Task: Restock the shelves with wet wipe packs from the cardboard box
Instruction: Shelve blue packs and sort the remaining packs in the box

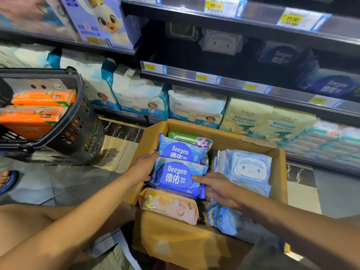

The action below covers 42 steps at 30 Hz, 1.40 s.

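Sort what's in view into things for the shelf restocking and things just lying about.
For the job: brown cardboard box; front blue Deeyeo wet wipe pack, held by left hand and right hand; second blue Deeyeo pack; pale blue cartoon-face packs; dark metal shelf.
Lying about: black plastic basket; orange packs.

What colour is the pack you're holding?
The plastic wet wipe pack is blue with white writing, head view.

Fingers of the left hand (143, 168) hide behind the nearer Deeyeo pack (177, 177).
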Tool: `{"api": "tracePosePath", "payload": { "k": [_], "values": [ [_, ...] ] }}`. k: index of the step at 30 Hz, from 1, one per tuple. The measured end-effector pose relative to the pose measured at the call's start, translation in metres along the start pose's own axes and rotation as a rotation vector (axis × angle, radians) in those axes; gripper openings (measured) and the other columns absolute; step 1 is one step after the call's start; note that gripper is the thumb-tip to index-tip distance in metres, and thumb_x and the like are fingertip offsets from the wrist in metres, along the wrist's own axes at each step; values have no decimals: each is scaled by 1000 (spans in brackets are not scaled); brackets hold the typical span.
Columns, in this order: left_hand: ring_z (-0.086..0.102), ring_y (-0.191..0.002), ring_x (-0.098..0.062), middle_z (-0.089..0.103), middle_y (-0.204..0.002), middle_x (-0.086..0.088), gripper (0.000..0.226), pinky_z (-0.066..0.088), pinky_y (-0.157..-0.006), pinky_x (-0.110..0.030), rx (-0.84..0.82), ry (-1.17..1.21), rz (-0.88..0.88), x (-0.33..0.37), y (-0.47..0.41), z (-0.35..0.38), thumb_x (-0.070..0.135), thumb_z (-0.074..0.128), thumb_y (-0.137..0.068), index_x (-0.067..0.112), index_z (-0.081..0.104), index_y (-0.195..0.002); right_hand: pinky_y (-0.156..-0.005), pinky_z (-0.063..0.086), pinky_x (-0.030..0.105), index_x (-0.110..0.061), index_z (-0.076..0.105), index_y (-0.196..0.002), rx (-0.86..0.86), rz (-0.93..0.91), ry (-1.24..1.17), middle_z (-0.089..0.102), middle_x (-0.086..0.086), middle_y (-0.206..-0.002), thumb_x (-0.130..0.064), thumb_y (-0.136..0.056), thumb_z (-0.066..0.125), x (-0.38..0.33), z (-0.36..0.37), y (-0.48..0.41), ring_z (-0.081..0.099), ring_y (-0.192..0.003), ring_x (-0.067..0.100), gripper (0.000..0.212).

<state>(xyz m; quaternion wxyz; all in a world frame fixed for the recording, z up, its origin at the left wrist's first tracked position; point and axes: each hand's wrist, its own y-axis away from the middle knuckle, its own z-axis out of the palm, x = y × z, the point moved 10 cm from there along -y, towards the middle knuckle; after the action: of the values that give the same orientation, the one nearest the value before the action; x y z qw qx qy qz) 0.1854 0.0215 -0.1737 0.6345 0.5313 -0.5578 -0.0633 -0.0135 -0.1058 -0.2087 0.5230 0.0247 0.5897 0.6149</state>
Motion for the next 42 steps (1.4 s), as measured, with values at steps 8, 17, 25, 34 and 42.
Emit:
{"api": "tracePosePath", "payload": {
  "k": [8, 17, 25, 34, 42],
  "values": [
    [62, -118, -27, 62, -134, -7, 41, 52, -83, -37, -79, 23, 35, 15, 28, 9, 46, 50, -106, 17, 51, -136, -82, 65, 36, -5, 63, -132, 11, -97, -62, 77, 14, -118, -28, -77, 82, -15, -3, 13, 76, -104, 26, 63],
    [63, -113, -23, 63, -127, -3, 32, 54, -92, -38, -129, 93, 126, 41, 56, 36, 44, 45, -108, 22, 53, -129, -68, 64, 36, -9, 61, -130, 80, -135, -48, 79, 15, -109, -29, -73, 86, -28, -20, 31, 79, -87, 25, 66],
    [68, -113, -29, 68, -127, -9, 26, 55, -91, -40, -94, 105, 240, 59, 43, 49, 26, 51, -107, 14, 62, -127, -78, 62, 38, -5, 66, -126, 173, -219, -17, 79, 17, -106, -30, -64, 91, -46, -53, 44, 78, -91, 29, 72],
    [56, -128, -29, 53, -145, -9, 74, 49, -105, -46, 158, -561, 297, 45, -46, 21, 31, 77, -89, 13, 39, -150, -83, 61, 41, -10, 70, -118, 240, -286, -52, 78, 17, -107, -35, -60, 97, -55, -108, 74, 78, -83, 27, 68],
    [63, -118, -29, 60, -136, -9, 98, 57, -95, -49, 211, -604, 262, 39, -81, 11, 51, 95, -62, 15, 45, -138, -94, 59, 48, -15, 70, -128, 268, -368, -154, 75, 15, -121, -29, -67, 94, -49, -148, 88, 74, -106, 35, 67]
  ]
}}
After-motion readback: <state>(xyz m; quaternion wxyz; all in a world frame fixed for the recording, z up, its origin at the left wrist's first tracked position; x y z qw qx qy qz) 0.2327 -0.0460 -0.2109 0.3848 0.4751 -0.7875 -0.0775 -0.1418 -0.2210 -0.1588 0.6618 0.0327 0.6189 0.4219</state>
